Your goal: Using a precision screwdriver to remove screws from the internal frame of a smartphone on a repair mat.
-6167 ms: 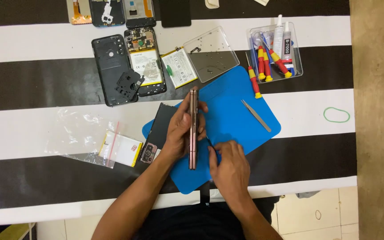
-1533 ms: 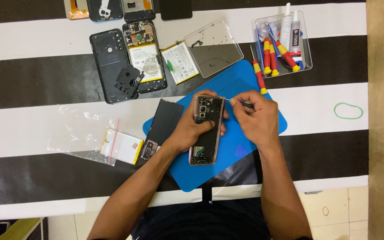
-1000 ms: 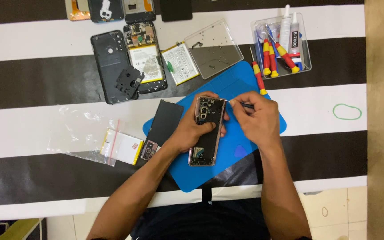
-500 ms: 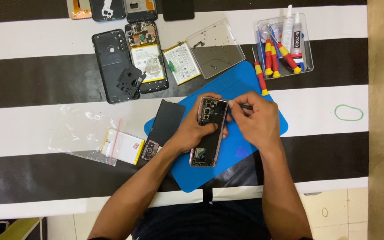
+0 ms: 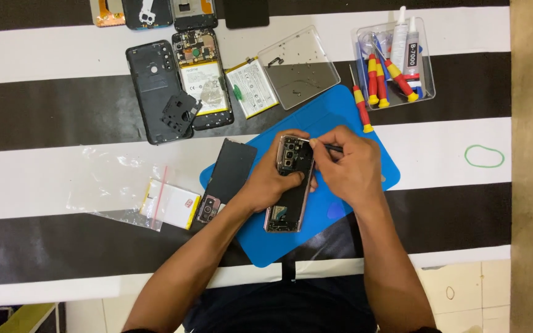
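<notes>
- One opened phone (image 5: 291, 188) with its back off, lying on the blue mat (image 5: 347, 117), near the mat's middle.
- Left hand (image 5: 272, 179) wrapped around that phone's left edge, fingers curled shut on it, fingertips over the top end.
- Right hand (image 5: 350, 163) just beside the phone's upper right corner, fingers pinched closed on one thin dark tool (image 5: 333, 148) whose tip meets the camera end of the phone.
- One black panel (image 5: 232, 169) at the mat's left edge, one small camera module (image 5: 208, 208) just below it.
- One clear plastic bag (image 5: 115, 185) to the left, holding one white and yellow battery (image 5: 171, 203).
- Further up the striped table (image 5: 44, 117): one black back cover (image 5: 155, 86), one second opened phone (image 5: 202, 77), one loose battery (image 5: 253, 86), one clear lid (image 5: 297, 68).
- One clear tray (image 5: 427, 92) at upper right with three red and yellow screwdrivers (image 5: 380, 77) and two glue tubes (image 5: 405, 40); a fourth screwdriver (image 5: 360, 105) beside it.
- One green rubber band (image 5: 483, 156) at far right.
</notes>
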